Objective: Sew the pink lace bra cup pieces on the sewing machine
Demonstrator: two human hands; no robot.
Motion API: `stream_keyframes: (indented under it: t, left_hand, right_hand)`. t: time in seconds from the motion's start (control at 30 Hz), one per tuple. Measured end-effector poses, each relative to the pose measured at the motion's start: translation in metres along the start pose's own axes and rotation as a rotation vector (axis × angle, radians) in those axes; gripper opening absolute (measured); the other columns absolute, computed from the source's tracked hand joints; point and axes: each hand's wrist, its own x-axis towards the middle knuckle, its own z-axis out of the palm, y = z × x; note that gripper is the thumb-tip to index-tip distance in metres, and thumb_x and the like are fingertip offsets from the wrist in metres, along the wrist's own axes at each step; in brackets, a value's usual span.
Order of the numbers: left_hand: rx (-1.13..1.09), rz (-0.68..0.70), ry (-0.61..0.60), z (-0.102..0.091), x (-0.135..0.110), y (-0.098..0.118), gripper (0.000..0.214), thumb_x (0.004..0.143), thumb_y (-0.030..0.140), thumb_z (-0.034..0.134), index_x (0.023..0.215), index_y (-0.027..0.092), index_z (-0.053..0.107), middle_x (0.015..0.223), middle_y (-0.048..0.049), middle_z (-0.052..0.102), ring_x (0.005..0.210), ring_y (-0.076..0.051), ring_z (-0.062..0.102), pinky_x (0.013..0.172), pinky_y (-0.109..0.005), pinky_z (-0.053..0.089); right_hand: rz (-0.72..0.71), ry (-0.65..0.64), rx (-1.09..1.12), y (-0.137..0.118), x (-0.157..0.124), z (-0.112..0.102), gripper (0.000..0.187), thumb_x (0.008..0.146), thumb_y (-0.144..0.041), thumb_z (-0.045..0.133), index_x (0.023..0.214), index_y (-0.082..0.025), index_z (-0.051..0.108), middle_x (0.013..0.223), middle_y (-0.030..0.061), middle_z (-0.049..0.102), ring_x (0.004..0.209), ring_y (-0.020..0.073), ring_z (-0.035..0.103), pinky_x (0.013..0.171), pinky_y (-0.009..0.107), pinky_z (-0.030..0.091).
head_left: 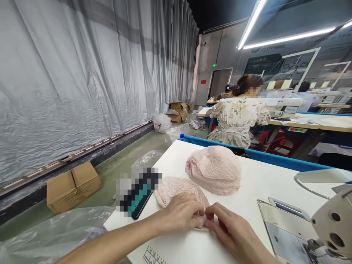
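Observation:
On the white table top, my left hand is closed over the near edge of a pale pink, openwork fabric piece with a rounded, cup-like shape. My right hand meets it there, thumb and fingers pinching the edge of the same fabric. The fingertips of both hands almost touch and partly cover the gathered edge. Just beyond lies a larger domed stack of similar pink fabric, apart from my hands.
A sewing machine stands at the right. By the table's left edge lies a dark, partly blurred object. Cardboard box and plastic bags are on the floor. A co-worker in a floral top sits ahead.

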Motion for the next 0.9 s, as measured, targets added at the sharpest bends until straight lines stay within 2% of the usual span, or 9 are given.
stream_keyframes:
  t: [0.17,0.37,0.47,0.6,0.77,0.9]
  left_hand:
    - [-0.065,-0.042,0.107,0.011,0.001,-0.001,0.009,0.071,0.010,0.059,0.066,0.017,0.059,0.070,-0.0002,0.057,0.076,-0.019,0.053,0.074,-0.029,0.037]
    - [-0.306,-0.100,0.264,0.007,-0.003,-0.004,0.012,0.070,0.011,0.053,0.059,0.016,0.056,0.061,0.0015,0.056,0.063,-0.014,0.050,0.059,-0.024,0.034]
    - [-0.463,-0.160,0.353,0.006,-0.003,-0.008,0.009,0.072,0.015,0.052,0.066,0.016,0.059,0.062,0.0015,0.057,0.060,-0.013,0.050,0.056,-0.023,0.035]
    - [-0.686,-0.218,0.502,0.000,-0.003,-0.008,0.005,0.073,0.019,0.056,0.071,0.015,0.059,0.067,0.0006,0.058,0.064,-0.013,0.051,0.062,-0.022,0.037]
    - [-1.017,-0.244,0.656,-0.017,-0.003,-0.007,0.020,0.070,0.033,0.064,0.067,0.016,0.054,0.057,0.0049,0.047,0.052,-0.008,0.044,0.051,-0.020,0.033]
    - [-1.254,-0.248,0.802,-0.033,0.002,-0.007,0.028,0.073,0.039,0.067,0.069,0.016,0.051,0.056,0.0067,0.045,0.045,-0.006,0.041,0.047,-0.019,0.033]
  right_hand:
    - [0.055,-0.024,-0.107,0.000,-0.017,0.008,0.006,0.091,-0.032,0.045,0.092,-0.027,0.047,0.087,-0.0017,0.062,0.054,0.0127,0.059,0.048,0.024,0.044]
    - [0.075,-0.002,-0.171,-0.003,-0.025,0.006,0.012,0.094,-0.035,0.041,0.102,-0.029,0.046,0.090,-0.0005,0.065,0.054,0.0125,0.060,0.051,0.024,0.046]
    - [0.042,-0.014,-0.190,-0.003,-0.023,0.007,0.019,0.094,-0.034,0.038,0.108,-0.030,0.051,0.089,-0.0001,0.065,0.061,0.0145,0.064,0.053,0.024,0.046]
    - [0.014,-0.024,-0.192,-0.001,-0.021,0.010,0.022,0.094,-0.033,0.037,0.095,-0.031,0.059,0.081,-0.0014,0.066,0.062,0.0153,0.064,0.053,0.024,0.045]
    - [0.038,0.083,-0.158,0.003,-0.014,0.014,0.025,0.094,-0.034,0.035,0.098,-0.027,0.059,0.084,0.0018,0.070,0.065,0.0179,0.066,0.055,0.026,0.047]
    - [0.041,0.128,-0.112,-0.008,0.004,0.010,0.021,0.093,-0.036,0.039,0.091,-0.027,0.058,0.061,-0.0028,0.063,0.048,0.0146,0.056,0.048,0.024,0.042]
